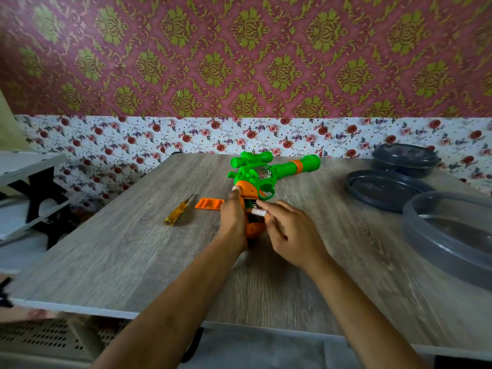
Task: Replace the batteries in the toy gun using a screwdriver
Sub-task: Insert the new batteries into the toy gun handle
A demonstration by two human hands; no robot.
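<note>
We find the green and orange plastic toy gun lying on the grey wood-grain table, directly at and beyond both hands. Its green barrel points away and to the right of the right hand. Its orange grip points back toward the person.

The left hand is wrapped round the left side of the orange grip, fingers curled on it, with one fingertip showing at the top of the grip. The right hand sits just beside it on the other side of the grip. Its fingertips pinch a small whitish cylindrical battery. The battery lies across the open compartment in the grip, between the two hands. We cannot tell whether it is seated in the compartment or only held over it; the area is blurred.

The flat orange rectangular battery cover lies on the table just left of the left hand. The screwdriver with a clear yellow handle lies farther left of that hand, apart from the cover, its tip pointing away from the person. Neither hand touches either item.

To the right of the right hand, well apart from it, we note three round dark grey plastic items:
- a lidded container farthest away;
- a loose lid nearer;
- a large translucent tub at the table's right edge.
</note>
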